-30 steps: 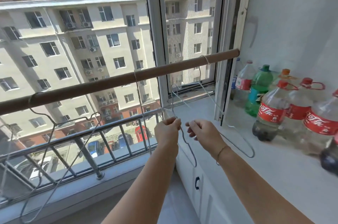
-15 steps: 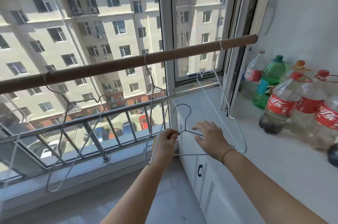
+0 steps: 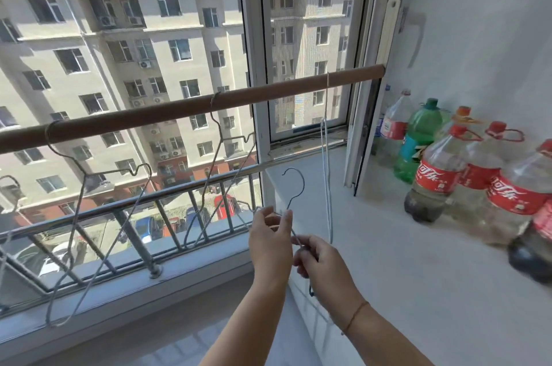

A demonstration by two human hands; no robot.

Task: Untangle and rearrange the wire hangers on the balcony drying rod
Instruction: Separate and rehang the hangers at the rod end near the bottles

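A brown drying rod (image 3: pixel 185 109) runs across the window, rising to the right. Three wire hangers hang from it: one at the left (image 3: pixel 86 174), one in the middle (image 3: pixel 219 138), and a pale one seen edge-on at the right (image 3: pixel 327 174). A loose dark wire hanger (image 3: pixel 295 183) is off the rod, its hook pointing up. My left hand (image 3: pixel 270 243) pinches it just below the hook's neck. My right hand (image 3: pixel 321 264) grips its wire lower down, fingers curled round it.
A white counter (image 3: pixel 403 261) lies to the right, with several large plastic bottles (image 3: pixel 439 174) along the wall. A metal railing (image 3: pixel 143 210) runs outside the window below the rod. Another hanger's hook (image 3: pixel 10 183) shows at the far left edge.
The loose hanger has turned from flat to nearly edge-on, and my right hand has gone from resting open on it to gripping its wire. The right hanging hanger has swung edge-on.
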